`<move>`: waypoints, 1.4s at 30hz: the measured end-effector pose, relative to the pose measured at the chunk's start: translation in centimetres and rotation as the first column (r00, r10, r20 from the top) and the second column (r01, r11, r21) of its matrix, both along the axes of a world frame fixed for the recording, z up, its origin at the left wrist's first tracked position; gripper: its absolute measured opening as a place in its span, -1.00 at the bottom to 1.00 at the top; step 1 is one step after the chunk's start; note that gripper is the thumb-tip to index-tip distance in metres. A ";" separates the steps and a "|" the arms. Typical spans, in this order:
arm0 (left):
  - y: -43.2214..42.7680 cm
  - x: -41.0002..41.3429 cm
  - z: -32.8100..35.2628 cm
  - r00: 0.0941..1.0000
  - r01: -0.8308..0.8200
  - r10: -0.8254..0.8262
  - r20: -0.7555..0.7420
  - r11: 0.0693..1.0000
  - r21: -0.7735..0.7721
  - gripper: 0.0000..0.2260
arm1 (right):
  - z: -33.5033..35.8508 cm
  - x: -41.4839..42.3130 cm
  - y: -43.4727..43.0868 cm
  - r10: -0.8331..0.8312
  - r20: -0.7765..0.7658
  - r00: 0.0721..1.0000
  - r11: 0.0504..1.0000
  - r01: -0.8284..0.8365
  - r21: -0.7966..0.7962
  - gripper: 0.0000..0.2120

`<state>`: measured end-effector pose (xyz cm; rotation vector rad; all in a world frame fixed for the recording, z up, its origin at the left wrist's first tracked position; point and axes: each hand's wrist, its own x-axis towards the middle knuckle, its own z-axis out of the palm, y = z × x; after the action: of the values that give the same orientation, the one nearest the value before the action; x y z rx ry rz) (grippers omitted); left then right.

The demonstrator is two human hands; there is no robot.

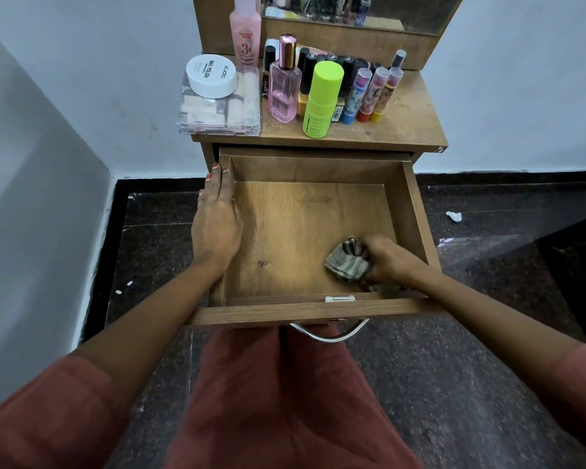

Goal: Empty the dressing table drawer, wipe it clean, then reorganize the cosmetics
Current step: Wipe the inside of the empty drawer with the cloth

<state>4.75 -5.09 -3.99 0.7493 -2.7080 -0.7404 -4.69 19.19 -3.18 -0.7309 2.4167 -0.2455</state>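
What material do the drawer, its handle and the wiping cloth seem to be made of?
Drawer: likely laminated board with a matte wood-grain print; the grain looks flat and uniform.
Handle: probably polished metal, silvery and reflective.
Cloth: soft woven fabric, striped and crumpled in the right hand.

Drawer [416, 211] floor bare except cloth [347, 264]; tabletop [403, 123] crowded

Pale blue-grey walls [65, 113] meet a dark speckled stone floor [454, 384] behind a wooden mirror frame [335, 42].
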 end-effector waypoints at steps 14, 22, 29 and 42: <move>-0.1 0.1 -0.1 1.000 0.000 0.000 -0.005 1.000 0.005 -0.57 | 1.7 1.9 0.8 0.263 -0.298 0.918 0.856 -0.080 0.511 -0.63; 0.0 0.2 -0.1 1.000 0.001 -0.001 -0.002 1.000 0.013 -0.56 | 2.4 0.0 -0.5 0.235 -0.297 0.926 0.894 -0.086 0.440 -0.74; 0.0 0.2 -0.1 1.000 -0.003 0.003 0.018 1.000 0.001 -0.56 | 2.5 -5.5 -3.3 0.203 -0.399 0.894 0.958 -0.096 0.270 -0.78; -0.2 0.0 -0.1 1.000 -0.003 0.005 0.028 0.999 -0.045 -0.56 | 1.9 -6.0 -1.6 0.310 -0.343 0.887 0.926 -0.200 0.321 -0.52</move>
<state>4.78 -5.24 -4.06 0.7601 -2.7382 -0.6701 -10.69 17.55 -1.32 -1.0351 2.6024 0.3774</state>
